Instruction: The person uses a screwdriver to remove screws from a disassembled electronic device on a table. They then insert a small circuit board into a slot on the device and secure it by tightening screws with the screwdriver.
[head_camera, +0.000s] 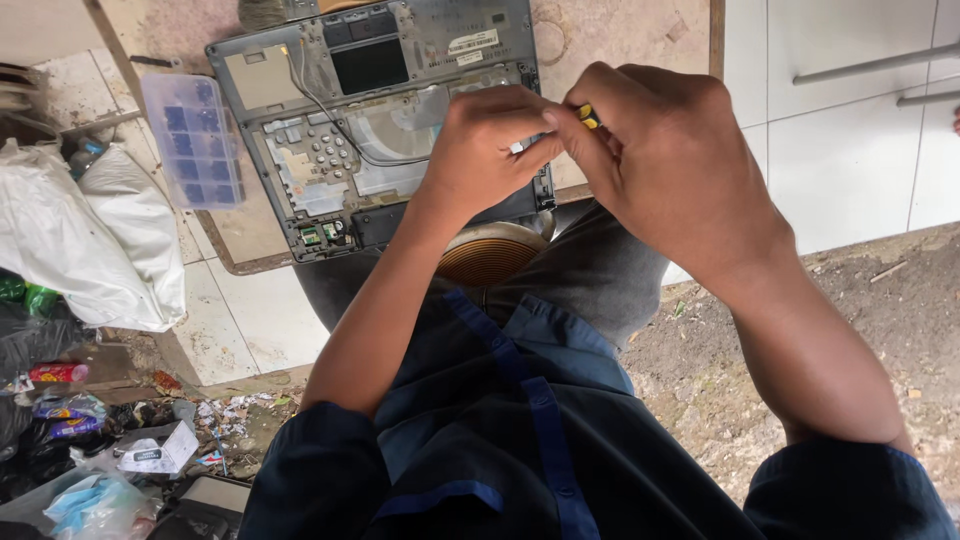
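An opened grey laptop chassis (330, 140), with bare metal frame, cables and a dark panel showing, lies on a low wooden board (620, 30) in front of my knees. Above its right edge my two hands meet. My right hand (660, 160) is closed around a small tool with a yellow handle (588, 116). My left hand (485, 150) pinches a small shiny metal piece (520, 146) at the tool's tip. What exactly that piece is cannot be made out.
A clear plastic compartment box (195, 140) with blue contents lies left of the laptop. White sacks (90, 240) and scattered litter (90, 440) fill the left side. White tiled wall (850, 120) and bare dirt ground (850, 320) lie to the right.
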